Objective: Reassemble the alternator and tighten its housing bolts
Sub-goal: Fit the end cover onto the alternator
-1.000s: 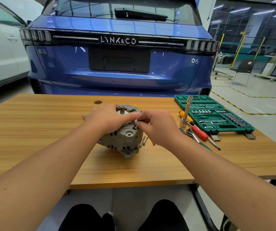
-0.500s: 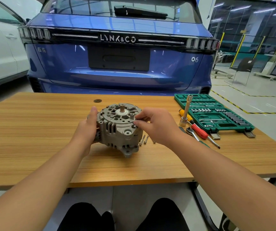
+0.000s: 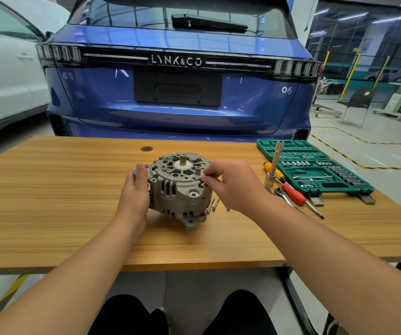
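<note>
Alternator (image 3: 178,187) stands mid-table, steadied between both hands.

The right hand (image 3: 230,184) pinches something too small to identify at the housing's right rim; the left hand (image 3: 135,192) presses flat-fingered on its left side, hiding it. Loose bolts (image 3: 212,204) lie just right; the socket set (image 3: 315,168) sits far right.

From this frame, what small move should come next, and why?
Probably keep turning the bolt in by fingertip. The right hand pinches something small at the alternator rim, likely a bolt, while the left hand steadies the housing. Loose bolts lie on the table, and the socket driver stands unused.
</note>
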